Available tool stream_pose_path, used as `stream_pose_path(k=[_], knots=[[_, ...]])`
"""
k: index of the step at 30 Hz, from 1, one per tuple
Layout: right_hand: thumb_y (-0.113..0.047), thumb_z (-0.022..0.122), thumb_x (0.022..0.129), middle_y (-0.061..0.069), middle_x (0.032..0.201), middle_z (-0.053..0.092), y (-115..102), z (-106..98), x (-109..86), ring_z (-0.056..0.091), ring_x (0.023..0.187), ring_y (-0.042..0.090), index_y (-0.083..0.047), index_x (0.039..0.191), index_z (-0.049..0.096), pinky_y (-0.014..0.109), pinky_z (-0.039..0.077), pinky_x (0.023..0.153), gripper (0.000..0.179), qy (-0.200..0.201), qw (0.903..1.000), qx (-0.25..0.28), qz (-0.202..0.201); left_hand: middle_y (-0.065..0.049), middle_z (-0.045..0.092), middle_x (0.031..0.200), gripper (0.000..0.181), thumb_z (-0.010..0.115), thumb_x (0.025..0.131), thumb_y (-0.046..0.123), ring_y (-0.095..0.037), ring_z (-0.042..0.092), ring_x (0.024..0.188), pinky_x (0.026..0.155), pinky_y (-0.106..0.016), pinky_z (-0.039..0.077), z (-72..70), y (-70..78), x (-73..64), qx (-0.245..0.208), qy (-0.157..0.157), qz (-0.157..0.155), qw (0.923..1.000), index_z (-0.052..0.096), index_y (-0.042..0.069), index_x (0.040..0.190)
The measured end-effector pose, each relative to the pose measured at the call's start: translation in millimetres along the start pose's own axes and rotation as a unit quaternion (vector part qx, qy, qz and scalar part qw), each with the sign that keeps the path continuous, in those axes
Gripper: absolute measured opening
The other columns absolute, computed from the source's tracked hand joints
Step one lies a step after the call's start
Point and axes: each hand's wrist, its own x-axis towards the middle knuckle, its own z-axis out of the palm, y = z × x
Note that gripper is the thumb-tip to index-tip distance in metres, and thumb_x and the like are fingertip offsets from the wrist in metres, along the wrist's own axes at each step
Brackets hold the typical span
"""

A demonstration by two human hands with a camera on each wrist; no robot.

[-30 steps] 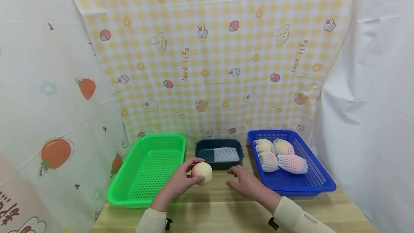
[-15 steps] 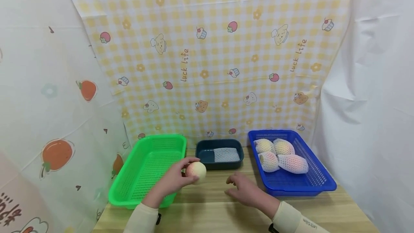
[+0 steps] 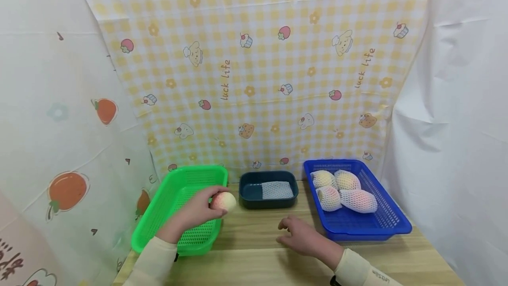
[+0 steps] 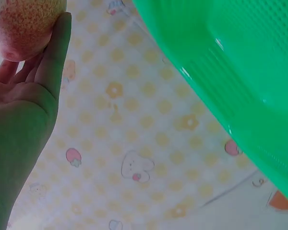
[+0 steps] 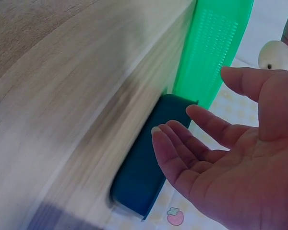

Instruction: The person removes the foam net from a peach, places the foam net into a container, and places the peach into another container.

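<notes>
In the head view my left hand [image 3: 198, 210] grips a pale yellow peach [image 3: 227, 201] with a pink blush, held above the right side of the green basket [image 3: 139, 237]. The left wrist view shows the peach [image 4: 26, 26] at its upper left, resting against the fingers. My right hand [image 3: 303, 235] hovers over the table between the dark bin and the blue basket. Seen from the right wrist, that hand [image 5: 230, 153] has loosely bent fingers with nothing between them.
A dark teal bin [image 3: 251, 192] holding a white foam net sleeve [image 3: 277, 190] stands at the middle back. To the right, a blue basket [image 3: 351, 228] contains several fruits in foam nets [image 3: 359, 201]. Patterned cloth [image 3: 270, 65] hangs behind the wooden table [image 3: 254, 259].
My left hand has carried the peach leftward, from in front of the dark bin to over the green basket's right side. The right hand has dropped slightly and stays empty.
</notes>
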Motion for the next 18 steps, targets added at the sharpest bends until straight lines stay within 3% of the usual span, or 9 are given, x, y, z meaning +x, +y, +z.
stream_pose_path(k=[18], knots=[[-0.032,0.082,0.102,0.01,0.112,0.066,-1,-3,-4.6,0.069,0.105,0.035,-0.001,0.12,0.074,0.049,0.059,0.088,0.037,-0.01,0.9999,-0.004,0.005,-0.018,0.072,0.134,0.058,0.088,0.092,0.013,-0.026,0.07,0.108,0.088,-0.048,0.061,-47.4,-33.1,14.9,0.107,0.033,-0.034,0.9931,0.066,-0.003,0.143]])
